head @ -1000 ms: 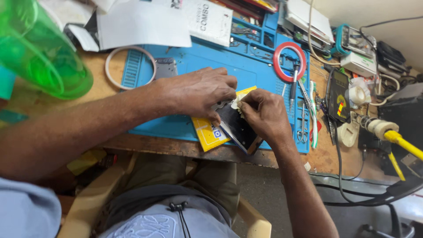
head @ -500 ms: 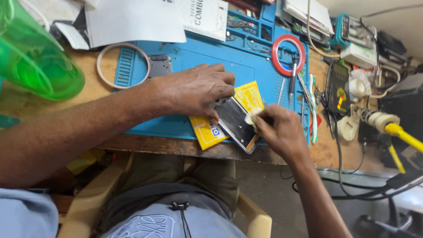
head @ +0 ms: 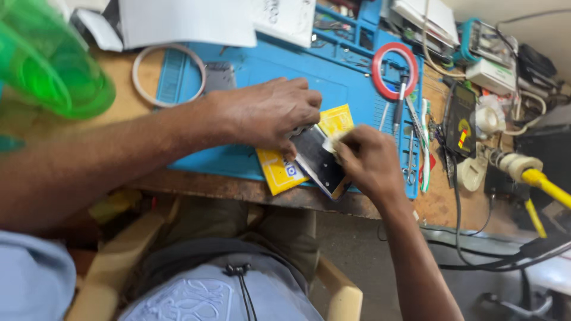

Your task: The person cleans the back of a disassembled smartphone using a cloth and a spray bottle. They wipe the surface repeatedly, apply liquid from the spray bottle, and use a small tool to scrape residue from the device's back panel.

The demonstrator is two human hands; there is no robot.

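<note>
We press our left hand (head: 267,116) flat on the upper end of a dark phone (head: 319,161), fingers curled down against it, pinning it at the centre of the frame. The phone lies on a yellow card (head: 279,172) on the blue mat (head: 267,68), near the front edge of the wooden worktop (head: 119,77). Our right hand (head: 369,163) is closed on a small pale wad (head: 333,142) pressed to the phone's face; what it is, we cannot tell. A red tape ring (head: 395,71) sits in the upper right of the mat, a white ring (head: 168,76) in the upper left, and tweezers (head: 410,148) lie just right of our right hand.
</note>
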